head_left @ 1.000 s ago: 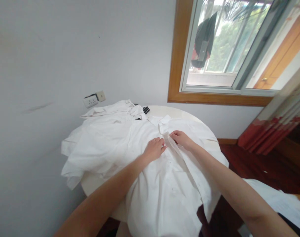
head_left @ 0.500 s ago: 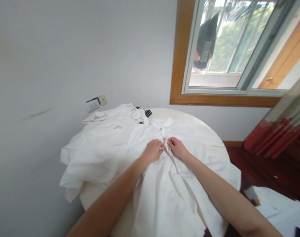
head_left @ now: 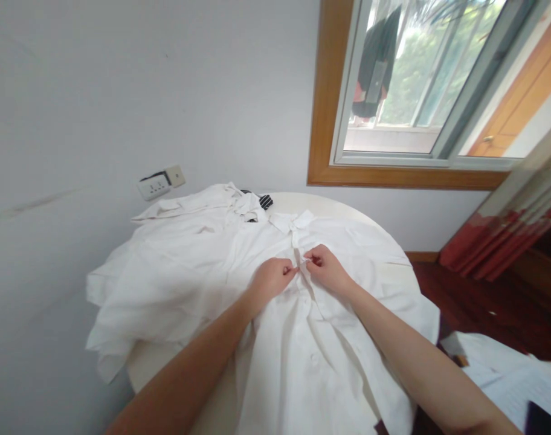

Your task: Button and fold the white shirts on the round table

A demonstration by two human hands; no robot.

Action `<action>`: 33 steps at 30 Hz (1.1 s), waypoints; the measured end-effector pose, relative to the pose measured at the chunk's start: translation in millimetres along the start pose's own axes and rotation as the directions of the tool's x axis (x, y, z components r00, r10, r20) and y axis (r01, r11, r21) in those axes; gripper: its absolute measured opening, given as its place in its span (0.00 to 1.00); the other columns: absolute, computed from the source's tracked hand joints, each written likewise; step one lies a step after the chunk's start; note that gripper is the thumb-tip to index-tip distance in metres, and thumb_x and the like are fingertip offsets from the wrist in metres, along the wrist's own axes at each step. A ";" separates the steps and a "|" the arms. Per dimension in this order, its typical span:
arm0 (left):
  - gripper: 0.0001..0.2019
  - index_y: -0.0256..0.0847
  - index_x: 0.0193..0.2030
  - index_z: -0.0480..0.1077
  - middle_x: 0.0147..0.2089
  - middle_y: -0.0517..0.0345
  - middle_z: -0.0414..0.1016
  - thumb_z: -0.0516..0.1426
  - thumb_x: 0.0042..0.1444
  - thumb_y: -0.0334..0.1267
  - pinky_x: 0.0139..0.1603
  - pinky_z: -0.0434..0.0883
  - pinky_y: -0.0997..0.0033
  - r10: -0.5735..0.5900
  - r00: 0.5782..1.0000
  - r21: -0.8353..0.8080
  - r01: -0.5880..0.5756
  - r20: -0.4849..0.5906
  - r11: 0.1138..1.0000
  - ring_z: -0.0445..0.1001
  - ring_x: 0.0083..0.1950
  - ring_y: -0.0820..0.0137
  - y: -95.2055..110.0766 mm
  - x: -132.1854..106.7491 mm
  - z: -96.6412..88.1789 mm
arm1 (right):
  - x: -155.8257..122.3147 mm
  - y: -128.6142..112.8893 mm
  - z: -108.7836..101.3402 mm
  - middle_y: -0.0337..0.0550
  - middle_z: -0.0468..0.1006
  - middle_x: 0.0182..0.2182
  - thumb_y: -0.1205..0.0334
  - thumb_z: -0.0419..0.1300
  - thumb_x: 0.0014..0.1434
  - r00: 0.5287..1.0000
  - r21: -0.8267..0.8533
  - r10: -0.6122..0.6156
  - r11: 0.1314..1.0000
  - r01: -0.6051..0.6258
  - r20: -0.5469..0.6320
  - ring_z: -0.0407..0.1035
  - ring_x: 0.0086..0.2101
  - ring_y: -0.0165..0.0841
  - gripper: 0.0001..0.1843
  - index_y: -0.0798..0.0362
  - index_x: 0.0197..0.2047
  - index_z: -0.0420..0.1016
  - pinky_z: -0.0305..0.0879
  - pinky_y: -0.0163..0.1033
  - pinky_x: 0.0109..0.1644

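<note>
A white button-up shirt [head_left: 312,338] lies spread over a round cream table [head_left: 339,208], collar toward the wall. My left hand [head_left: 272,279] and my right hand [head_left: 325,267] meet at the shirt's front placket just below the collar [head_left: 293,220]. Both hands are closed in a pinch on the two edges of the placket, fingertips almost touching. More white garments [head_left: 167,266] lie crumpled on the table's left half.
A black-and-white striped item [head_left: 265,200] peeks out behind the garments near the wall. A wall socket [head_left: 155,185] is left of the table. A wood-framed window [head_left: 393,90] is above, a red curtain [head_left: 506,241] at right, dark wooden floor [head_left: 484,302] beyond.
Both hands have drawn together on the placket and closed from loosely resting fingers into pinches. The shirt front has been pulled flatter and the view has shifted slightly.
</note>
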State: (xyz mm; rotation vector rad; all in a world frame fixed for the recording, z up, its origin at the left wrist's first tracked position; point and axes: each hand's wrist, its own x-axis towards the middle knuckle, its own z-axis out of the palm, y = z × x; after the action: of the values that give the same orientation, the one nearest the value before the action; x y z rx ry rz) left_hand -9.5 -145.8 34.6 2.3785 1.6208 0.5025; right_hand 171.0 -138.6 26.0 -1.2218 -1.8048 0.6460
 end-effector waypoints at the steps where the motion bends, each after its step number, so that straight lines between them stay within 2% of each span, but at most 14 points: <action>1: 0.16 0.41 0.26 0.72 0.26 0.57 0.75 0.51 0.57 0.46 0.32 0.61 0.72 -0.036 0.999 -0.078 0.037 0.014 0.996 0.71 0.30 0.69 -0.2 0.0 -1.5 | -0.4 -0.1 0.2 0.42 0.71 0.34 0.67 0.56 0.48 1.000 0.007 -0.010 1.000 0.010 -0.018 0.65 0.32 0.29 0.10 0.55 0.35 0.75 0.63 0.35 0.38; 5: 0.16 0.40 0.29 0.75 0.29 0.58 0.79 0.52 0.55 0.47 0.32 0.62 0.75 -0.064 0.995 -0.367 0.089 0.081 0.926 0.73 0.31 0.70 -4.6 0.2 -3.6 | -2.5 -0.5 3.1 0.43 0.73 0.34 0.66 0.57 0.51 0.998 0.047 -0.001 0.999 -0.002 0.070 0.67 0.32 0.29 0.11 0.56 0.38 0.76 0.64 0.36 0.38; 8: 0.16 0.39 0.30 0.76 0.30 0.58 0.79 0.53 0.53 0.47 0.29 0.61 0.75 -0.051 0.990 -0.454 0.104 0.130 0.885 0.71 0.29 0.72 -10.5 1.1 -1.7 | -3.7 -3.3 3.6 0.42 0.75 0.33 0.68 0.56 0.53 0.992 0.034 -0.005 0.999 0.000 0.128 0.68 0.33 0.29 0.11 0.56 0.38 0.77 0.65 0.34 0.39; 13: 0.18 0.37 0.35 0.76 0.31 0.58 0.79 0.52 0.51 0.48 0.21 0.55 0.77 -0.067 0.970 -0.493 0.177 0.233 0.852 0.62 0.21 0.77 -16.2 2.4 3.1 | -5.9 -11.2 -1.8 0.42 0.75 0.33 0.69 0.56 0.55 0.993 -0.042 -0.065 0.997 0.070 0.102 0.69 0.33 0.29 0.10 0.54 0.38 0.78 0.65 0.33 0.39; 17: 0.16 0.37 0.35 0.75 0.32 0.57 0.79 0.51 0.50 0.45 0.21 0.58 0.77 -0.075 0.970 -0.518 0.187 0.230 0.835 0.65 0.22 0.76 -14.0 1.6 6.0 | -9.7 -16.5 -4.8 0.43 0.76 0.34 0.71 0.56 0.56 0.977 -0.150 -0.118 0.978 0.146 0.178 0.69 0.34 0.30 0.11 0.54 0.38 0.79 0.64 0.34 0.40; 22: 0.15 0.38 0.32 0.75 0.29 0.57 0.77 0.51 0.50 0.44 0.22 0.60 0.77 -0.089 0.982 -0.478 0.160 0.167 0.864 0.67 0.23 0.75 -14.1 1.1 9.4 | -12.0 -19.4 -3.3 0.43 0.76 0.33 0.72 0.55 0.56 0.971 -0.225 -0.142 0.957 0.185 0.194 0.68 0.33 0.30 0.12 0.53 0.38 0.79 0.63 0.33 0.40; 25: 0.14 0.38 0.31 0.74 0.29 0.57 0.77 0.52 0.50 0.44 0.22 0.61 0.77 -0.059 0.978 -0.518 0.158 0.202 0.841 0.67 0.23 0.76 -17.9 1.8 7.6 | -11.6 -17.7 -1.0 0.42 0.75 0.29 0.72 0.55 0.56 0.958 -0.257 -0.150 0.943 0.213 0.244 0.67 0.32 0.31 0.13 0.53 0.36 0.80 0.60 0.33 0.39; 29: 0.16 0.37 0.33 0.73 0.34 0.55 0.79 0.53 0.51 0.48 0.21 0.60 0.78 -0.015 0.949 -0.604 0.212 0.315 0.768 0.64 0.21 0.78 -21.0 3.4 1.4 | -10.3 -12.6 1.1 0.40 0.77 0.29 0.71 0.53 0.57 0.959 -0.194 -0.115 0.966 0.168 0.259 0.66 0.30 0.30 0.16 0.50 0.38 0.82 0.58 0.32 0.36; 33: 0.17 0.36 0.33 0.74 0.35 0.54 0.79 0.54 0.50 0.49 0.21 0.59 0.79 -0.021 0.942 -0.607 0.234 0.336 0.760 0.64 0.22 0.79 -20.2 4.2 -1.2 | -8.5 -9.0 1.7 0.39 0.78 0.29 0.68 0.54 0.57 0.967 -0.147 -0.077 0.982 0.115 0.241 0.66 0.29 0.30 0.15 0.49 0.38 0.82 0.58 0.32 0.34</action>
State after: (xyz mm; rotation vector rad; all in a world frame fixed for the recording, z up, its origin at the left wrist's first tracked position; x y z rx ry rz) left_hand -25.9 -134.4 29.0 1.7120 1.2000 0.5171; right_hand 166.6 -149.9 29.1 -1.1929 -2.1351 0.6199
